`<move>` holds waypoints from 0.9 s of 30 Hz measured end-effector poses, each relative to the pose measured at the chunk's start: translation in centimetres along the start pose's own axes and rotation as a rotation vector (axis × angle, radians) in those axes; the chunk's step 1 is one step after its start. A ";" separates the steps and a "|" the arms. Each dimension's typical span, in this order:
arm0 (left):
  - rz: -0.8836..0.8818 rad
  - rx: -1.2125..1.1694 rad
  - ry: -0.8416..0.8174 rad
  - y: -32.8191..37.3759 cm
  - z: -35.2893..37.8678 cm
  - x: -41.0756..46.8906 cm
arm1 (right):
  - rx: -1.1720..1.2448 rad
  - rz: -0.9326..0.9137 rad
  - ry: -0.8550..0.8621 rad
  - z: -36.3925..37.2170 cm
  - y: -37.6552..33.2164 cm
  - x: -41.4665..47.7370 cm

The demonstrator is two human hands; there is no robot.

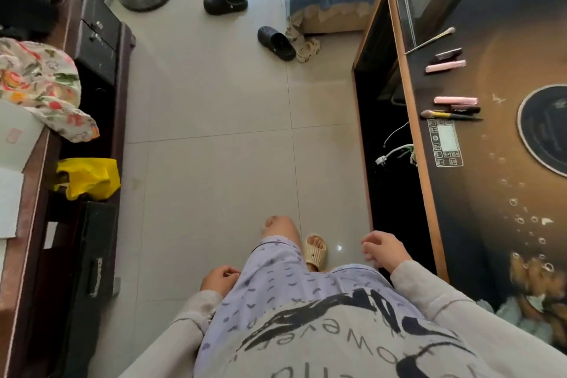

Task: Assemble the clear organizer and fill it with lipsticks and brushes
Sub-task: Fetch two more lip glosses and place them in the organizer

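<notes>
With left hand [219, 279] and right hand [383, 250] loosely curled and empty, turn tableward: lipsticks [446, 66] and brushes [449, 115] lie well beyond the right fingers [368, 246].

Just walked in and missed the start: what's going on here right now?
A person stands on the floor beside the table. The left hand and right hand hang loosely curled, holding nothing. Along the table's edge lie four lipsticks and two brushes, none being touched. No organizer is in view, so nothing has been filled yet.
</notes>
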State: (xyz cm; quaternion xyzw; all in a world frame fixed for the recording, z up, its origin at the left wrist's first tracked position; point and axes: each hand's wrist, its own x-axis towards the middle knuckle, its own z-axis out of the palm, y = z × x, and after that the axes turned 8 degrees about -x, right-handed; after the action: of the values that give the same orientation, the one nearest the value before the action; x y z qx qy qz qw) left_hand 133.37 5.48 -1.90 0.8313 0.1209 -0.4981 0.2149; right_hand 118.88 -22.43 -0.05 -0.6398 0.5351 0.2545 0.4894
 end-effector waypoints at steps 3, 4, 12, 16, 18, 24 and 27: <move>0.011 -0.014 -0.001 4.2 -1.7 2.4 | 0.017 0.007 0.022 -1.2 -2.3 1.8; 0.011 -0.028 0.008 5.6 -2.3 3.2 | 0.024 0.015 0.036 -1.6 -3.0 2.4; 0.182 0.163 -0.072 23.3 -8.8 11.2 | 0.242 0.235 0.175 -3.6 -7.1 6.8; 0.320 0.312 -0.125 32.8 -10.5 13.1 | 0.358 0.347 0.219 -3.2 -8.4 7.4; 0.383 0.379 -0.137 37.0 -10.8 13.6 | 0.403 0.390 0.250 -2.8 -8.8 7.6; 0.442 0.498 -0.247 44.1 -9.3 14.8 | 0.410 0.506 0.210 -2.4 -10.2 7.4; 0.458 0.585 -0.291 45.8 -7.5 15.7 | 0.492 0.546 0.230 -3.0 -10.7 8.0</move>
State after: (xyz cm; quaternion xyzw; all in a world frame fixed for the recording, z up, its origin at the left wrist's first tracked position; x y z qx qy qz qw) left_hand 165.68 -31.37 -1.74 0.7836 -0.2462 -0.5633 0.0897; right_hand 130.71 -29.22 -1.90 -0.3615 0.7824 0.1658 0.4793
